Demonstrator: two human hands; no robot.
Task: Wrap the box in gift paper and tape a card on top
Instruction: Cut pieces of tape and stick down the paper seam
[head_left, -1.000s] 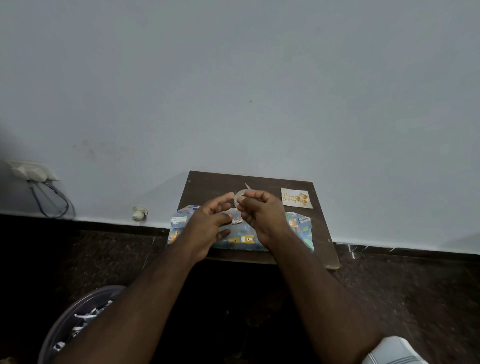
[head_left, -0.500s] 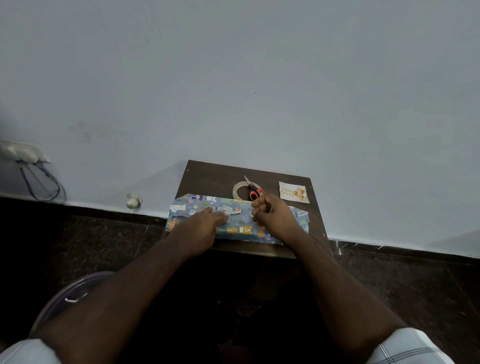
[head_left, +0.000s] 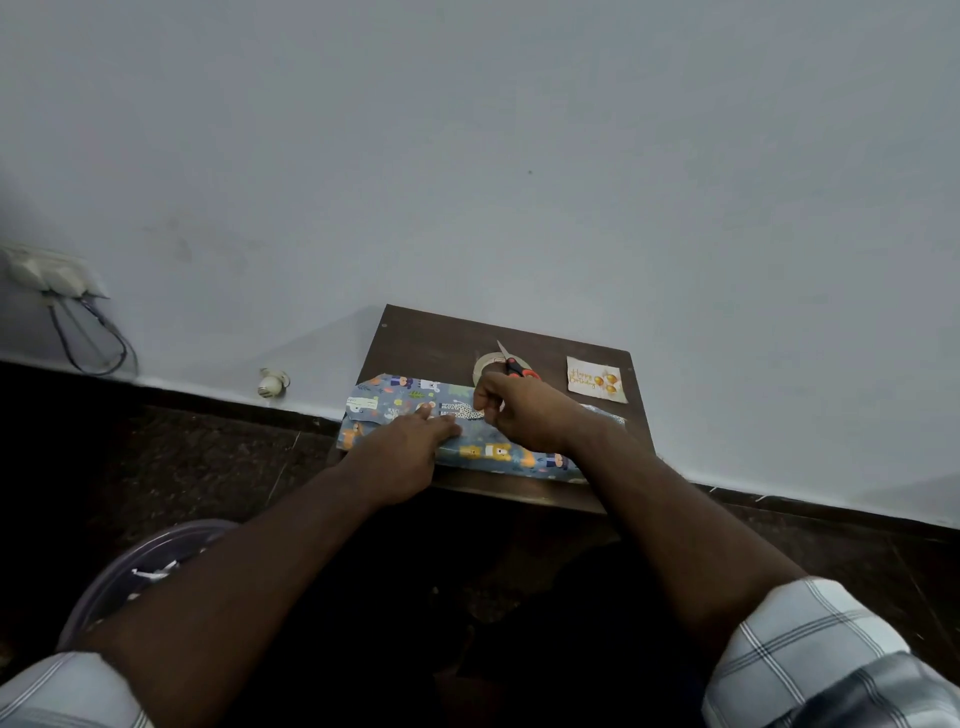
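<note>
The left hand (head_left: 410, 447) lies flat, fingers straight, pressing on the gift paper (head_left: 395, 402) that covers the box, while the right hand (head_left: 524, 415) has its fingers curled over the paper's middle seam; what they pinch cannot be told. The wrapped box spans the small table (head_left: 426, 343) along its front edge. Behind it lie the tape roll (head_left: 483, 364) and scissors (head_left: 514, 366), with the card (head_left: 595, 379) in the far right corner.

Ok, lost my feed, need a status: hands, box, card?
Left hand flat on wrapped box. Right hand curled at seam, contents unclear. Card loose on table, untaped.
</note>
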